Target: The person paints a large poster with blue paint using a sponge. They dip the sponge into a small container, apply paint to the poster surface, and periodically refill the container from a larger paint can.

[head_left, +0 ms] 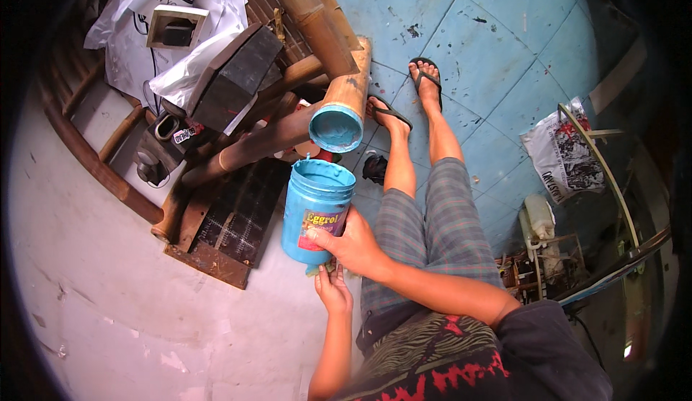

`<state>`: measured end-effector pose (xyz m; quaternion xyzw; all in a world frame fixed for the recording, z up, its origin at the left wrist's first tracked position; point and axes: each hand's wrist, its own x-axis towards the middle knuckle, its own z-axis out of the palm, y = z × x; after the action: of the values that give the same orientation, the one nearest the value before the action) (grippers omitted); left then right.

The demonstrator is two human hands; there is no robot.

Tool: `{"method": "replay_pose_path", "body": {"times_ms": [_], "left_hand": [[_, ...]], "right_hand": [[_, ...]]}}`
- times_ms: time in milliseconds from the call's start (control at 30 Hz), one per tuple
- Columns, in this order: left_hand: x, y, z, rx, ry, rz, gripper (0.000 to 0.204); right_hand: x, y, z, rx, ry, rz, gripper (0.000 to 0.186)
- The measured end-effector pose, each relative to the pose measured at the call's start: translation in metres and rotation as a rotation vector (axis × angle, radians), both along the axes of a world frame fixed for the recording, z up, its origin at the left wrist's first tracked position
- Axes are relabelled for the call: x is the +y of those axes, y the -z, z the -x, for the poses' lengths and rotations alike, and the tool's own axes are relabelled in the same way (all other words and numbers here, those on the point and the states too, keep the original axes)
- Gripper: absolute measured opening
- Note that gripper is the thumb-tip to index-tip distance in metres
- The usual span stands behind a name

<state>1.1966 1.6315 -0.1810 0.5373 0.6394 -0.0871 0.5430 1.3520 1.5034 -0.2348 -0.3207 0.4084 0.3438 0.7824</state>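
My right hand (353,246) grips a blue plastic jar (306,213) with a printed label, thumb across its front. The jar is upright, its open mouth and threaded neck coated in blue paint. Below it, my left hand (334,291) pinches a small greenish thing (315,267) at the jar's bottom; I cannot make out what it is. Just above the jar, a bamboo pole end (342,91) has a round blue face (336,128), apparently painted.
A bamboo bench (140,192) on the left carries white plastic sheets (126,40) and dark boxes (231,69). A rusty metal plate (202,260) lies below it. My legs and sandalled feet rest on blue tiles (476,55). At right are a printed sack (559,156), bent strips and containers (540,221).
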Motion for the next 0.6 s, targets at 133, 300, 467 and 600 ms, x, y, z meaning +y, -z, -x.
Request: {"method": "replay_pose_path", "body": {"times_ms": [133, 300, 467, 600], "left_hand": [[-0.003, 0.001, -0.004, -0.004, -0.014, -0.030, 0.034], [0.001, -0.003, -0.004, 0.042, -0.018, -0.058, 0.033], [0.009, 0.003, -0.016, -0.004, -0.066, -0.083, 0.035], [-0.002, 0.012, -0.070, -0.139, -0.096, -0.074, 0.045]], "right_hand": [[0.005, 0.006, 0.005, -0.027, -0.010, 0.046, 0.065], [0.008, 0.024, 0.014, 0.031, -0.095, 0.053, 0.063], [-0.001, 0.024, 0.010, -0.019, -0.009, -0.017, 0.063], [-0.006, 0.023, 0.001, -0.029, 0.032, -0.019, 0.059]]}}
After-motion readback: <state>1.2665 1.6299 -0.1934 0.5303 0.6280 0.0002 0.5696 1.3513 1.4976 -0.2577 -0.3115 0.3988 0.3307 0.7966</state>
